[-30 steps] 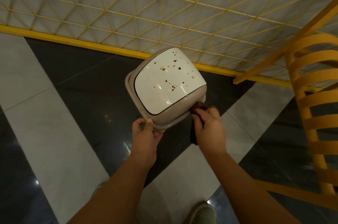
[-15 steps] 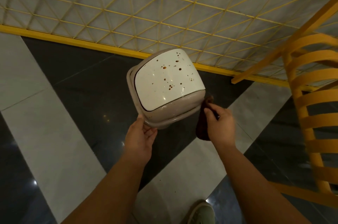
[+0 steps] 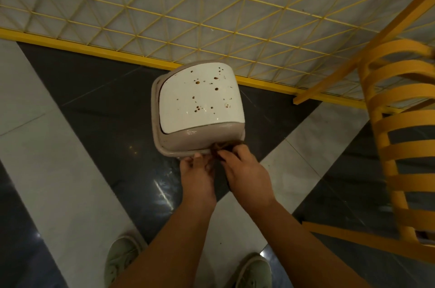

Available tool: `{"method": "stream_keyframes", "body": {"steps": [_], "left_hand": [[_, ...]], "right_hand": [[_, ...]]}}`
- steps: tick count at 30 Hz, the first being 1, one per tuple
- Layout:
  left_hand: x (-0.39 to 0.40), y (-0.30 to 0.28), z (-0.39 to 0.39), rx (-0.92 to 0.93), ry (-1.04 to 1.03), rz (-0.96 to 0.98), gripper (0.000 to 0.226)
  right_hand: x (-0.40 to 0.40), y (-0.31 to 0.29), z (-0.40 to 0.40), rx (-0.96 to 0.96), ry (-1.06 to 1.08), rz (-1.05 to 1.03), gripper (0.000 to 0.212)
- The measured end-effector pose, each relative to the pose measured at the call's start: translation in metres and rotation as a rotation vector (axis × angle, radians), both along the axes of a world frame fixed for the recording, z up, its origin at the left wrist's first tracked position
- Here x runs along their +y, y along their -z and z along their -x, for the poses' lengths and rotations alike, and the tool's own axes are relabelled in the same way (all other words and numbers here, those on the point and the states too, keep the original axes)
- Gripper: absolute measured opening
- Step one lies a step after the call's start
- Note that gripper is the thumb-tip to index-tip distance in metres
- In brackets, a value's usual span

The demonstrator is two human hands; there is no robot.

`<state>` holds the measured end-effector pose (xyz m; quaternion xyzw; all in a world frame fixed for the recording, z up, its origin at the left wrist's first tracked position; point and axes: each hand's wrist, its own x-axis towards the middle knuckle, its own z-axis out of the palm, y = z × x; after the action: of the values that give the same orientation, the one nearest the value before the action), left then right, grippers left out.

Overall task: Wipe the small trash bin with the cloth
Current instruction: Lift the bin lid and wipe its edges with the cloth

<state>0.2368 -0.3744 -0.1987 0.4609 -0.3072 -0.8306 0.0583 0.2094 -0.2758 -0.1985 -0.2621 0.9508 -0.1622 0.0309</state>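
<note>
Hands: both sit close together, nearly touching, at the near lower edge of the bin, which I am holding up off the floor.
Left hand (image 3: 196, 176): thumb lies on top of the bin's rim and the fingers curl beneath it, so it grips the rim and seems to carry the weight.
Right hand (image 3: 244, 170): fingers are bunched around a wad of dark cloth and press it against the rim, just right of the left thumb.
Cloth (image 3: 223, 147): dark brown and soft; only a crumpled tuft shows between my fingertips and the bin, the rest is hidden.
Small trash bin (image 3: 200, 104): directly beyond both hands, tilted so its glossy white lid faces me; a beige collar and rim surround the lid.
Stains: brown spots are scattered across the lid, farther from my hands than the cloth, and not yet wiped.
Handling: I judge the bin light, rigid plastic, since one hand at the rim appears to hold it; the glossy surface looks slippery, and the lid may swing inward if pressed.
Where to hold: the raised rim, where the left hand is, gives the surest purchase; brace there while the cloth rubs.
Beyond the bin: yellow wire fence (image 3: 211, 12).
Right of the hands: yellow slatted chair (image 3: 400, 123).
Below the hands: shiny tiled floor (image 3: 70, 146) and my two shoes.
</note>
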Motion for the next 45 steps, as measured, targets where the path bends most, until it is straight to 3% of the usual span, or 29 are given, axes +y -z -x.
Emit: {"method": "stream_keyframes", "body": {"steps": [2,8,16,20,24,31,35,38,40,42,45], "left_hand": [[-0.003,0.001,-0.001,-0.01,0.004,0.016,0.033],[-0.004,0.003,-0.002,0.002,0.055,0.058,0.038],[-0.016,0.002,-0.01,0.011,0.096,0.016,0.028],[-0.021,-0.001,-0.008,0.016,0.107,0.019,0.033],[-0.019,0.0,-0.008,0.039,0.107,0.027,0.034],[-0.017,0.001,-0.01,-0.025,0.109,0.011,0.027],[-0.023,-0.002,-0.007,-0.034,0.091,-0.007,0.022],[-0.021,-0.004,-0.005,-0.049,0.055,-0.033,0.024],[-0.018,-0.004,-0.003,-0.055,0.013,-0.038,0.023],[-0.013,-0.006,-0.002,-0.046,0.013,-0.02,0.027],[-0.006,-0.004,-0.004,-0.025,0.033,0.031,0.039]], "right_hand": [[0.01,-0.002,0.006,0.067,-0.059,-0.091,0.028],[0.019,-0.007,0.004,0.088,0.072,-0.099,0.028],[-0.024,-0.002,-0.015,0.078,-0.109,-0.178,0.059],[0.013,-0.009,-0.002,0.093,-0.008,-0.093,0.048],[0.024,-0.008,-0.004,0.139,0.032,-0.149,0.039],[-0.018,0.002,-0.019,0.09,-0.107,-0.16,0.061],[0.018,-0.002,-0.013,0.099,-0.082,-0.146,0.042],[0.046,-0.011,-0.002,0.087,0.147,-0.074,0.041],[0.054,-0.023,0.007,0.078,0.327,0.113,0.039],[0.044,-0.04,0.013,0.18,0.273,0.27,0.034],[0.005,-0.053,0.011,0.291,-0.017,0.305,0.03]]}}
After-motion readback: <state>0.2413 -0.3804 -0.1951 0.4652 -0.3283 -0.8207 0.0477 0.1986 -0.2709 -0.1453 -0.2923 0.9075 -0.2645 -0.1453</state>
